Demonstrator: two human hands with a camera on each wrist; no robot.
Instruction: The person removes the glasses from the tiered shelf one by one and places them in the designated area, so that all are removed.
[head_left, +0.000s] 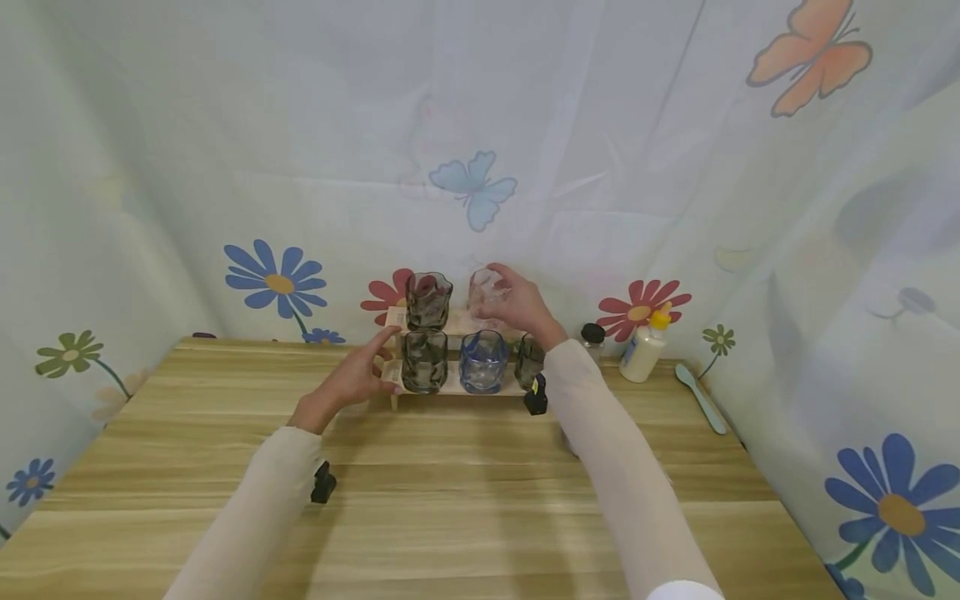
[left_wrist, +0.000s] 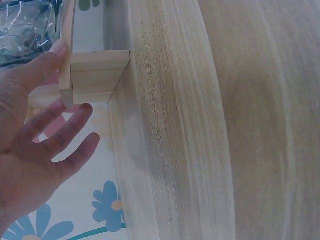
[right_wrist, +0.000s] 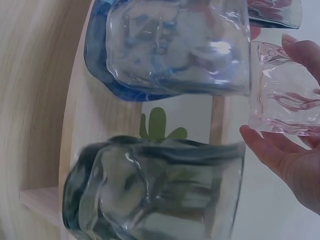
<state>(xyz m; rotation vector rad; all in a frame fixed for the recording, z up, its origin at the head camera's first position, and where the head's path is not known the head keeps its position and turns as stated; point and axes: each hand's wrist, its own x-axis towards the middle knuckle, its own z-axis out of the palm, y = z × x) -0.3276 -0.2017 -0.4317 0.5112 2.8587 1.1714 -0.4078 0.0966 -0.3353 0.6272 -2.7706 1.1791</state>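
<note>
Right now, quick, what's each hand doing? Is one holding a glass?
Left hand: open, touching the end of the wooden rack.
Right hand: closed, holding the clear pinkish glass.

I am at a wood-grain worktop (head_left: 420, 517) enclosed on three sides by pale hanging sheeting (head_left: 337, 125) printed with flowers (head_left: 281, 284) and butterflies (head_left: 847, 62), a small curtained booth; whether it stands in a home or a studio I cannot tell.
</note>
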